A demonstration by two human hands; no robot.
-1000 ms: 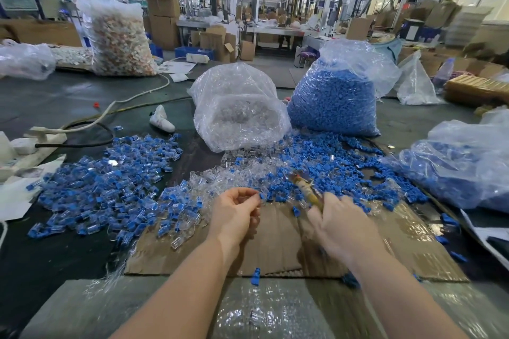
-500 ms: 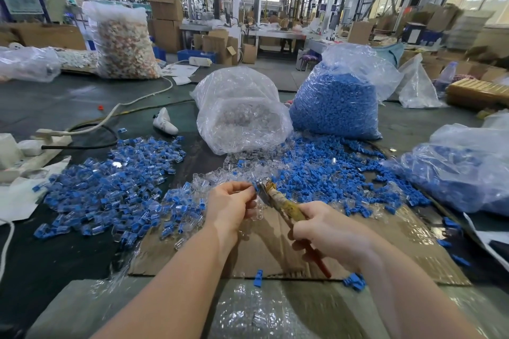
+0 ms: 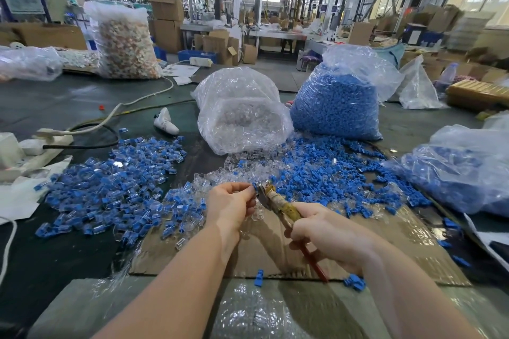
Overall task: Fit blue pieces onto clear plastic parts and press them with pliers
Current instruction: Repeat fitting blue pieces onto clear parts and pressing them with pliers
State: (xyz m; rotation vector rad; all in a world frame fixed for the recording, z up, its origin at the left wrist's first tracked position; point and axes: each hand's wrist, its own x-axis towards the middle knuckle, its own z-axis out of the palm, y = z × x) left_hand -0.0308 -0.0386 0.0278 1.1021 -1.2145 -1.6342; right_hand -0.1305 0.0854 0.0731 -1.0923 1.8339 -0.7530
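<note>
Head view, hidden: the small part pinched in the left hand [image 3: 230, 205] is covered by the fingertips; its form cannot be made out.
Head view, writing: no label is legible.
Left hand: fingers curled, pinching the part at the pliers' [image 3: 278, 205] metal tip.
Right hand [image 3: 327, 231]: clenched around the pliers' yellowed, worn handles; a red handle end sticks out below.
Cardboard sheet [image 3: 399, 253]: flat, brown, at the bench's near edge under both hands.
Blue pieces [image 3: 325, 173]: small, blocky, heaped at centre right.
Clear plastic parts [image 3: 220, 181]: glossy, just beyond the left hand.
Assembled pile [image 3: 110, 190]: blue-and-clear, toward the left edge.
Bags: crinkled film, one clear-filled [image 3: 242, 113], one blue-filled [image 3: 338, 102], farther back.
</note>
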